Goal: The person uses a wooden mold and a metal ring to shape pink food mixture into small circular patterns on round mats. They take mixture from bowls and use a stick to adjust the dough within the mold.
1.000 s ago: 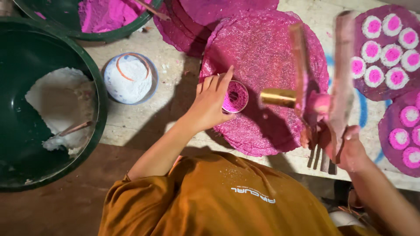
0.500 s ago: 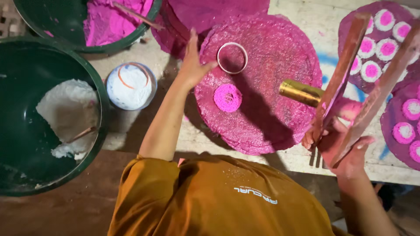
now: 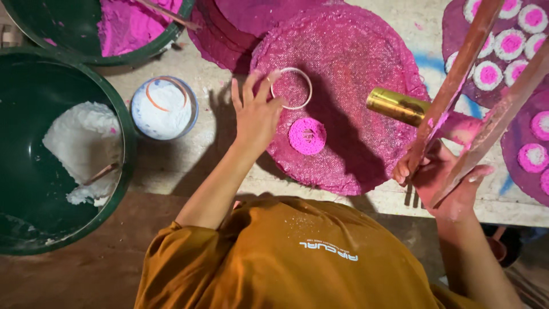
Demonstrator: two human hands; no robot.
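Observation:
My left hand (image 3: 256, 112) rests with spread fingers on a round pink woven mat (image 3: 354, 68), its fingertips touching a thin white ring (image 3: 291, 88) that lies flat on the mat. Just below the ring sits a small pink ring-shaped cake of paste (image 3: 307, 136). My right hand (image 3: 443, 177) grips the lower ends of two long pink-stained wooden handles (image 3: 457, 86) that carry a brass cylinder (image 3: 397, 106) hovering over the mat's right side.
A big green basin with white paste (image 3: 80, 149) stands at the left, another with pink paste (image 3: 126, 26) behind it. A small bowl of white powder (image 3: 163, 107) is between them. Mats with several pink-and-white discs (image 3: 509, 46) lie at the right.
My left hand lifted the white ring off the pink cake, set it higher on the mat, and now lies beside it. My right hand raised the handles with the brass cylinder.

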